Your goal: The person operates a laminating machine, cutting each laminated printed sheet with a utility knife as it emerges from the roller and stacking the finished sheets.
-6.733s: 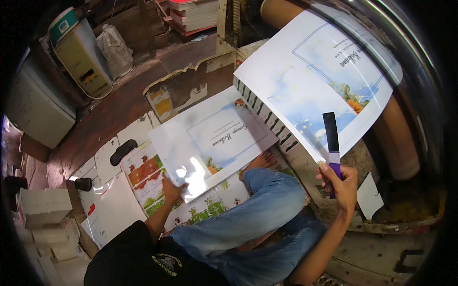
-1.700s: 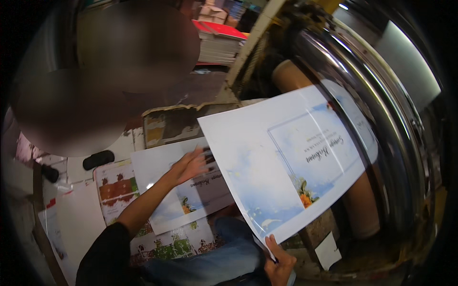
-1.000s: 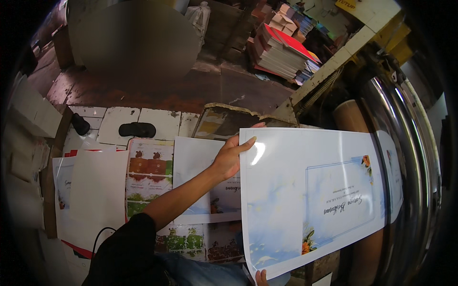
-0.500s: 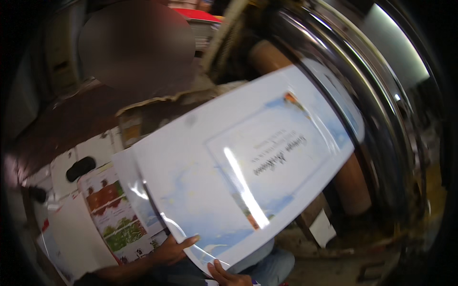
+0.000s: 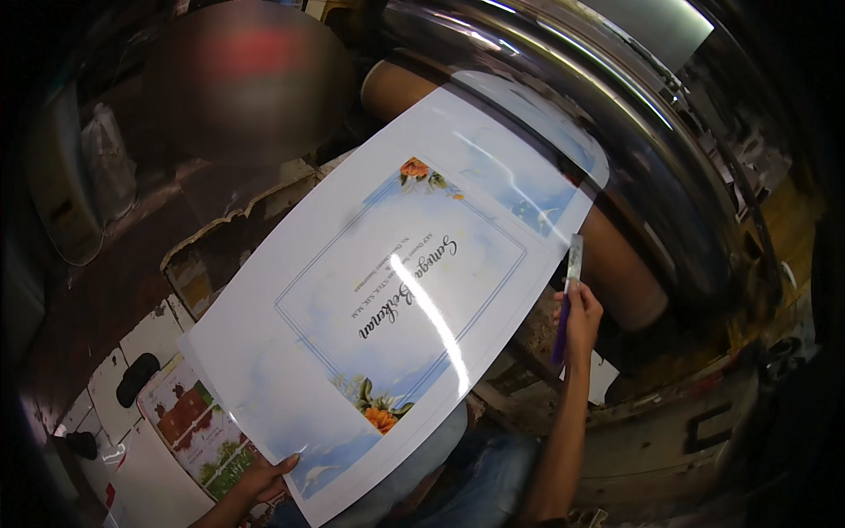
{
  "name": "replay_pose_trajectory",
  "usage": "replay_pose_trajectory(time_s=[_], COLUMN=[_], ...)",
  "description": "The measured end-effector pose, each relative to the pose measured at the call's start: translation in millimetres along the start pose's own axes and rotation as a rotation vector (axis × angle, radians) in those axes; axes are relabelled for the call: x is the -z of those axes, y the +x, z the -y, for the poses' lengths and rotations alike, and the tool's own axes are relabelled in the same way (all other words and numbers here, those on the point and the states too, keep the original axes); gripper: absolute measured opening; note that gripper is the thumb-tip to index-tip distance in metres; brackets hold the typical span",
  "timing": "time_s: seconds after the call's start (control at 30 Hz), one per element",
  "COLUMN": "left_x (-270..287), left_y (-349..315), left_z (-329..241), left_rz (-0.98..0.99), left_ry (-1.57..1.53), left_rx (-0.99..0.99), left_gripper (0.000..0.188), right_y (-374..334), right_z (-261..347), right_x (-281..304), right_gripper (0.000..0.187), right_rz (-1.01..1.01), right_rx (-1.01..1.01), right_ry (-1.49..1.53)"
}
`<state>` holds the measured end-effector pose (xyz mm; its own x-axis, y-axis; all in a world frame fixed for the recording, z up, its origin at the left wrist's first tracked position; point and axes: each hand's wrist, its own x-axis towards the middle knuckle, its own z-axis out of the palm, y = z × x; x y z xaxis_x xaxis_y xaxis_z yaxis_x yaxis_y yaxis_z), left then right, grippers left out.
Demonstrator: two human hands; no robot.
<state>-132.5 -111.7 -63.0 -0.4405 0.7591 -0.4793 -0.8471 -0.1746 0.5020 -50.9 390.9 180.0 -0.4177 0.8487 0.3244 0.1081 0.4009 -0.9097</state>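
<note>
A large glossy printed sheet point(image 5: 264, 255), white with pale blue clouds, orange flowers and a framed text panel, stretches from my lap up to a shiny roller. Its far end curves against the roller. My left hand point(image 5: 262, 480) grips the near left edge, thumb on top and fingers hidden underneath. In my right hand point(image 5: 579, 315) is a purple-handled knife point(image 5: 574, 257) with a flat, pale, wide blade pointing up and away. The blade tip is at the sheet's right edge near the roller; whether it touches the sheet I cannot tell.
The big metallic roller point(image 5: 616, 97) spans the upper right, with a brown cylinder point(image 5: 629, 282) beneath it. Other printed sheets point(image 5: 189, 431) lie at lower left beside a black oval object point(image 5: 138, 380). A worn wooden edge point(image 5: 238, 211) runs behind the sheet.
My right hand has left the sheet's near edge and moved up and right, the knife now showing. My left hand has shifted left and down, keeping hold. The view has turned.
</note>
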Motion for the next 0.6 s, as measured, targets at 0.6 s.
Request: replay_pose_trajectory(time_s=[0.6], left_x=[73], left_y=[-50], left_z=[-24], left_rz=[-0.184], left_ry=[0.065], left_rx=[0.106], left_gripper=[0.047], right_y=[32], right_z=[-24], right_x=[-2], right_gripper=[0.069], right_rz=[0.079], right_rx=[0.936], right_ry=[-0.868])
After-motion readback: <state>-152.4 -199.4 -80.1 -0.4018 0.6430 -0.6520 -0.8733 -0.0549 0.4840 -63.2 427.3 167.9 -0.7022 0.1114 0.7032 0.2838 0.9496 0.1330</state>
